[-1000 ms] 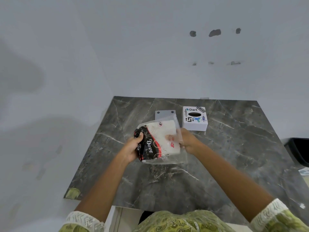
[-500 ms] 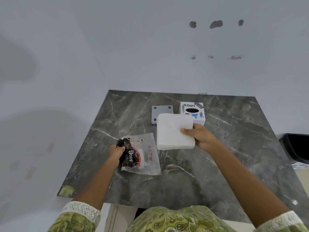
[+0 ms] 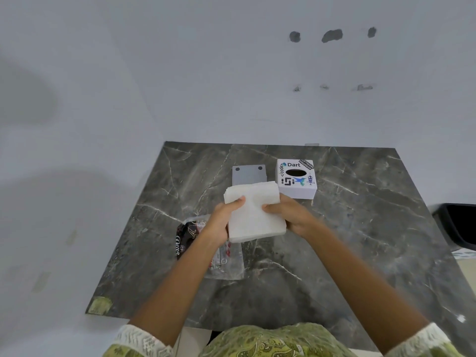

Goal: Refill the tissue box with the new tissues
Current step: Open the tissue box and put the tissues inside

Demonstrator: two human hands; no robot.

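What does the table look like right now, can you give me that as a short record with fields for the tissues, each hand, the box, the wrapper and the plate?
tissues: white stack held above the table, out of its wrapper
left hand: grips the stack's left edge
right hand: grips the stack's right edge
box: white cube on the table, oval slot on top, no tissue showing in it
wrapper: empty, flat on the table under the left arm
plate: grey, left of the box, partly behind the stack

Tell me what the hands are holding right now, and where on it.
Both hold the stack of white tissues: left hand on its left edge, right hand on its right edge, thumbs on top. The empty wrapper lies on the table.
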